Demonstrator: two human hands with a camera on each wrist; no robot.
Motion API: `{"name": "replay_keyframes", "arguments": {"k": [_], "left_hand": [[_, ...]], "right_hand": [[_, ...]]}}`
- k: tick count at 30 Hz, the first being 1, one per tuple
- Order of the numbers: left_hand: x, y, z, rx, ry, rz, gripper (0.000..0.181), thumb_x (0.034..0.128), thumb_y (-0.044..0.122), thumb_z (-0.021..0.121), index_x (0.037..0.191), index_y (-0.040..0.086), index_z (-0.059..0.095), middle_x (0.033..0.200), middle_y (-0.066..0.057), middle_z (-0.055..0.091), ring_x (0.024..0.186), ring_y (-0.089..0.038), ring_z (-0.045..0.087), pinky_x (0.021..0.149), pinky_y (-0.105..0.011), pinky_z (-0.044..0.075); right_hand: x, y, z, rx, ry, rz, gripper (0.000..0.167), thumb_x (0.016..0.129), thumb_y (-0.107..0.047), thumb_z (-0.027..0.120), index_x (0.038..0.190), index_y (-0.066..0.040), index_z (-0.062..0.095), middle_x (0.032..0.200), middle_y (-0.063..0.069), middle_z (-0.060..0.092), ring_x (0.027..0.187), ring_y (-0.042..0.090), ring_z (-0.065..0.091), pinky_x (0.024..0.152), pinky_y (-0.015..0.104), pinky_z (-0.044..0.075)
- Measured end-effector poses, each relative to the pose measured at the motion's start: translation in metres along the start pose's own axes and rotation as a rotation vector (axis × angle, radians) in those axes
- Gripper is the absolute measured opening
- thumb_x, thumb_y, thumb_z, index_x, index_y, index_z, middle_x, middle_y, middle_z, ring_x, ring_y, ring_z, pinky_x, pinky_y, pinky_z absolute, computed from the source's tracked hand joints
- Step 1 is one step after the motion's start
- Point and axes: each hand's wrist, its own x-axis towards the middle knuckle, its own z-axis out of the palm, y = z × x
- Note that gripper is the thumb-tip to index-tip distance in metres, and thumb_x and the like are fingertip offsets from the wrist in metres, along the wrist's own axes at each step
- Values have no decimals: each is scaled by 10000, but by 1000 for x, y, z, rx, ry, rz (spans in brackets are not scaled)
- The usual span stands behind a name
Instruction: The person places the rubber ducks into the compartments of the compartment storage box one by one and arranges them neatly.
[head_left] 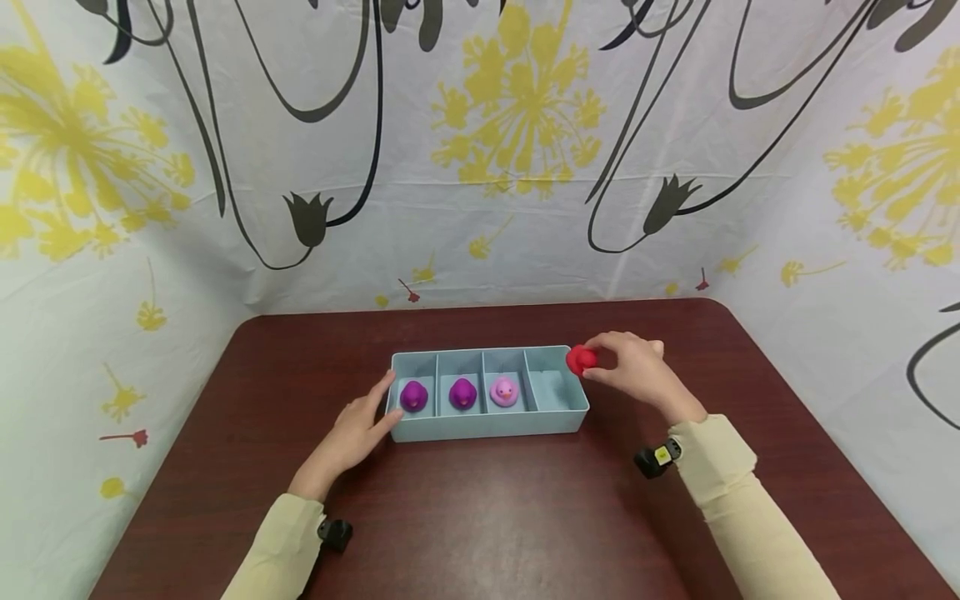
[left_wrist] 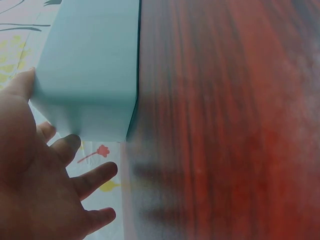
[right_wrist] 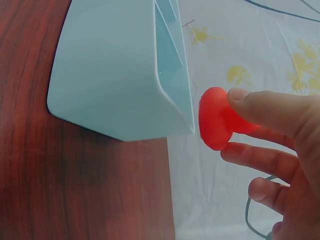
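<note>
A pale blue tray (head_left: 487,427) with a row of compartments sits on the table. Two purple toy ducks (head_left: 414,396) (head_left: 462,394) occupy its two leftmost compartments, and a pink toy duck (head_left: 504,391) is in the third. The rightmost compartment holds nothing. My left hand (head_left: 352,429) touches the tray's left end, its fingers spread in the left wrist view. Between thumb and fingers, my right hand (head_left: 637,371) pinches a small red toy duck (head_left: 581,360) at the tray's upper right corner. In the right wrist view the red duck's rounded base faces the tray, slightly apart from the rim.
The dark reddish-brown table (head_left: 510,517) extends on all sides of the tray. Behind and beside it hangs a white cloth (head_left: 420,225) printed with yellow and grey flowers. A small black camera is strapped at each wrist.
</note>
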Motion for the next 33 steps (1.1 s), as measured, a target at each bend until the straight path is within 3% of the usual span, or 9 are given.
{"name": "replay_keyframes", "arguments": {"k": [8,19,27,33], "left_hand": [[-1,1,1,-2,-2,-1,724,975,446,486,1545,161,141,1557,-171,270,1367,-431,335,1099,-657,180],[-1,0,2,1,-6,-7,719,977,435,488,1545,164,141,1547,-182,287,1357,-440,343,1086,-674,182],[0,0,1,-2,-1,0,715,980,437,482,1546,165,139,1546,-178,291,1356,-437,348,1091,-666,184],[0,0,0,3,6,5,709,982,435,477,1545,161,143,1541,-182,299,1353,-438,352,1088,-668,185]], "right_hand": [[7,-9,8,7,-25,-43,360,779,-259,788,1096,-120,688,1020,53,684,981,271,563,709,420,230],[14,-16,34,-49,-93,-77,333,745,-279,817,1047,-183,716,945,-31,687,882,191,538,680,393,218],[18,-18,51,-91,-130,-73,325,737,-267,826,1041,-195,737,1053,-28,693,892,177,510,670,383,201],[19,-16,58,-152,-129,-112,322,715,-249,836,1018,-201,741,1036,-23,705,804,166,462,647,383,183]]}}
